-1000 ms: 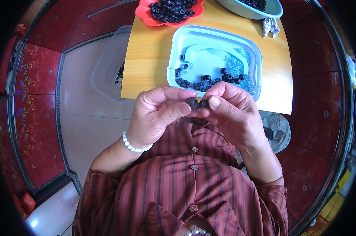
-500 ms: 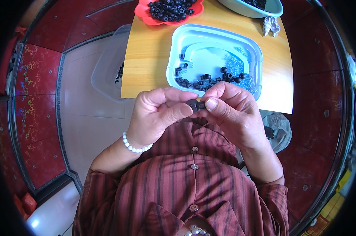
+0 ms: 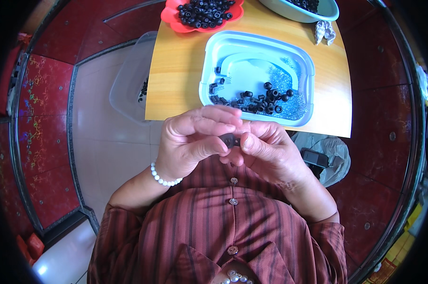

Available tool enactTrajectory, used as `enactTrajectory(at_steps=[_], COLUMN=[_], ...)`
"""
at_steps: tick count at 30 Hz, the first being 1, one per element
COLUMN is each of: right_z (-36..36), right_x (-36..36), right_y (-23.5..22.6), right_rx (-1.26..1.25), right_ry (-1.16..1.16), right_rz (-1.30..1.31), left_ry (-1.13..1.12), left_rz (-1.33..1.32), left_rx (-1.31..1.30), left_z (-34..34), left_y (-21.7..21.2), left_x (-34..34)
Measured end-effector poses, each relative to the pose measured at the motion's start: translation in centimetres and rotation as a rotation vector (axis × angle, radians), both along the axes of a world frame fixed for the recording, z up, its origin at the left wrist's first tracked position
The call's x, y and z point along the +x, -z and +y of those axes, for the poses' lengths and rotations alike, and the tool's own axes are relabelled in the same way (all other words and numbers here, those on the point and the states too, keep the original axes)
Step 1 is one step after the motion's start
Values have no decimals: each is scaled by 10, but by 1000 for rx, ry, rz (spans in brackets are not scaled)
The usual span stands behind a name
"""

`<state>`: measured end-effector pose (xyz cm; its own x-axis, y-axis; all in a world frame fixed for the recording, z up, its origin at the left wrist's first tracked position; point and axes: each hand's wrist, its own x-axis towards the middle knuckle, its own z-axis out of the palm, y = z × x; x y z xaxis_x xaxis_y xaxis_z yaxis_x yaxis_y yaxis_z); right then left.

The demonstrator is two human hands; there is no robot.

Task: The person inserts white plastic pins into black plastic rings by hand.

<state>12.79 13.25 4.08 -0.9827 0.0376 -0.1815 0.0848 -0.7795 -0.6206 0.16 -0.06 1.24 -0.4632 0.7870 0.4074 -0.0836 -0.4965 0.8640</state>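
Close in front of my chest, near the table's edge, my two hands meet around a small black plastic cord lock (image 3: 230,140). My left hand (image 3: 188,135) pinches its rounded end between thumb and fingers. On the other end, the thumb and fingers of my right hand (image 3: 273,151) are pressed, partly covering it. Just beyond the hands stands a light blue tray (image 3: 203,87). In it lie black round cord lock bodies (image 3: 272,94), smaller black plungers (image 3: 218,100) and a spread of tiny shiny springs (image 3: 296,111).
On the wooden table (image 3: 176,80) stand a red flower-shaped dish (image 3: 169,16) of black parts and a pale bowl (image 3: 299,16) holding more. A crumpled grey-white thing (image 3: 325,32) lies near the bowl. Left of the table is a clear bin (image 3: 124,85); a plastic bag (image 3: 339,158) hangs right.
Both hands have come slightly nearer my body, with the cord lock between them. My right hand has turned, its fingers now tucked behind the piece. The left fingers have lifted over it.
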Motion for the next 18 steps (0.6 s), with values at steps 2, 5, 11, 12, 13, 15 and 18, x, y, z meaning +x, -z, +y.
enactTrajectory(at_steps=[2,5,11,12,13,15,18], right_z=[-3,-6,-3,2,7,19,53], right_x=[0,0,-8,-9,-10,-15,-30], right_y=[-1,2,12,10,7,-6,4], right_rx=[-32,-30,-119,-111,-105,58,683], right_ry=[24,30,26,38,50,128,347], right_rz=[-17,26,103,63,23,-33,-76], left_ry=[34,81,60,17,-28,-66,-243], left_rz=[-76,-125,-57,-18,20,35,108], left_rx=[-60,-87,-24,-82,-141,-177,-282], left_z=[-4,-5,7,9,10,23,52], left_y=[-5,-4,-9,-11,-12,-16,-27], left_x=[2,4,1,-2,-4,-14,-44])
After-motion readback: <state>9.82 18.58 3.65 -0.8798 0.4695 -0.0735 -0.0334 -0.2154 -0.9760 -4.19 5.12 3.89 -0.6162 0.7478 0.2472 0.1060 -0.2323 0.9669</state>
